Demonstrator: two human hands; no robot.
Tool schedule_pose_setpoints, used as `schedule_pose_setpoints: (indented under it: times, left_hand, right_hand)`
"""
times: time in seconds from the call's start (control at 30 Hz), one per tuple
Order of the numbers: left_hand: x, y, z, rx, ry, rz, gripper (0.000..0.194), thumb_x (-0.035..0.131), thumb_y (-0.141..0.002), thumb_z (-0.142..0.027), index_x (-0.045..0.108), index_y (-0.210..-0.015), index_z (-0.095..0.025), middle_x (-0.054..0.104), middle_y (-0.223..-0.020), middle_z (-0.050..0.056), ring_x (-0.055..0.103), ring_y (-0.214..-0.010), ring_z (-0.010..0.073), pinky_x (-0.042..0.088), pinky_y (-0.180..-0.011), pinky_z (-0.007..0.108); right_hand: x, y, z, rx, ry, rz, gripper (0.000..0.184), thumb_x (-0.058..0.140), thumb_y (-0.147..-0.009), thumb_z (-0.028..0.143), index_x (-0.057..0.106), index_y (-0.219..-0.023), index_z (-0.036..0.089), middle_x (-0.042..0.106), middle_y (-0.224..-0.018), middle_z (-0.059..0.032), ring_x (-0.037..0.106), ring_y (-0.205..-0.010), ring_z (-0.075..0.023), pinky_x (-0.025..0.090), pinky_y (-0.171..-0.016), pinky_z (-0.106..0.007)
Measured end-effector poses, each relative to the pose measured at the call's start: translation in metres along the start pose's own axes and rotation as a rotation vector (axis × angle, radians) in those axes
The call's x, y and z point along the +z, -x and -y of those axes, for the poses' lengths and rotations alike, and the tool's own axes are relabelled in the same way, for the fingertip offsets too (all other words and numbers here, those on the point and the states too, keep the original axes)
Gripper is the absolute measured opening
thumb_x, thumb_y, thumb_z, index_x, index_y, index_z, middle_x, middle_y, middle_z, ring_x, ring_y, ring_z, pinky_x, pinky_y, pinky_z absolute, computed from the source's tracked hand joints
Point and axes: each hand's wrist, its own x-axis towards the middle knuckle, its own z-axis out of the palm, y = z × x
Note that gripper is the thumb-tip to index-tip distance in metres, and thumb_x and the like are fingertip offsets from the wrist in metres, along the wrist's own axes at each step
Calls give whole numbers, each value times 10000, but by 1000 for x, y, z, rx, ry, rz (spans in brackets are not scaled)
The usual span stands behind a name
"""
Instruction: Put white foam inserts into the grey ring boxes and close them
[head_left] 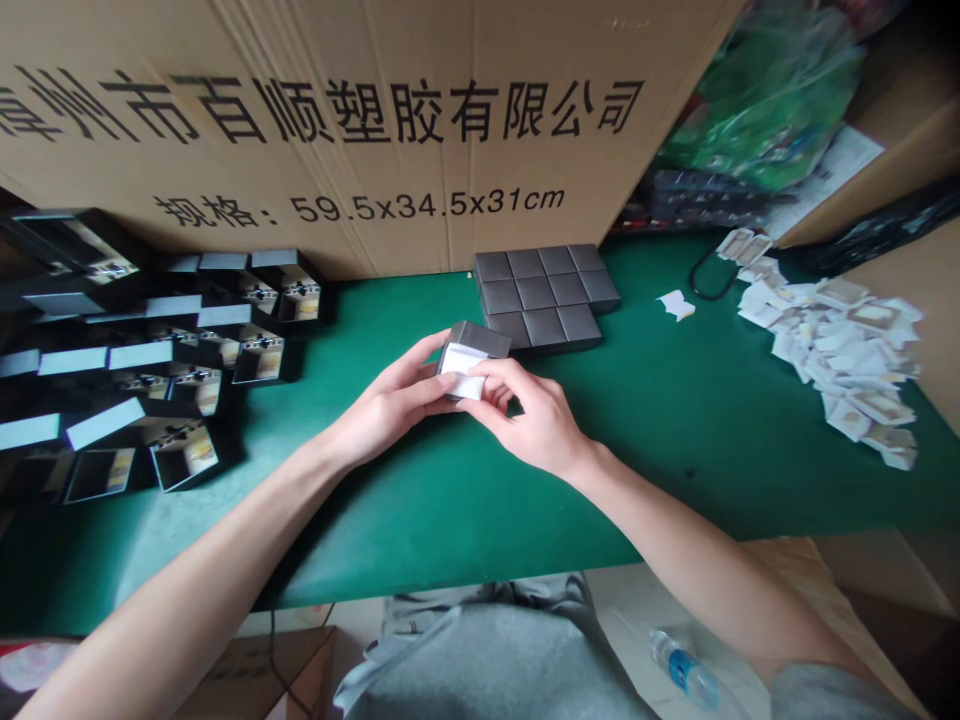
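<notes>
Dark-grey box (484, 338), one: was gripped in the left hand (390, 408) over the green tabletop (450, 500). White insert (463, 362), one: was pinched by the right hand (541, 418) against the box; bringing the two together seemed the step in hand, and called for light, even pressure. Closed boxes (555, 290), matte, square-topped: lay in a block beyond. Open boxes (105, 422), smooth-lidded: stood at left. Loose inserts (855, 330), thin, angular: lay heaped at right.

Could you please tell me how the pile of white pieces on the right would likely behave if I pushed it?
The pile would probably spread and shed pieces rather than slide as one, since they overlap loosely at odd angles. Each piece looks thin and folded, so likely light and easily creased.
</notes>
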Motion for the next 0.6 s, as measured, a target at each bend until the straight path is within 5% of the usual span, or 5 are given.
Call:
schedule_pose_setpoints:
  times: [0.33, 0.6]
  left_hand:
    - [-4, -1, 4, 103, -163, 131, 894, 868, -836, -247, 416, -1608, -239, 663, -1453, 139, 691, -1232, 276, 561, -1023, 345]
    - [-2, -2, 0, 95, -37, 87, 739, 885, -808, -206, 567, -1472, -254, 772, -1194, 41, 719, -1071, 212, 556, -958, 292]
  right_hand:
    - [4, 3, -5, -95, 63, -49, 169, 694, -985, 207, 661, -1150, 223, 756, -847, 11, 719, -715, -109, 566, -620, -190]
    - [-2, 0, 1, -92, 2, -37, 313, 747, -954, 251, 616, -1238, 226, 780, -952, 5, 733, -743, -90, 590, -642, -171]
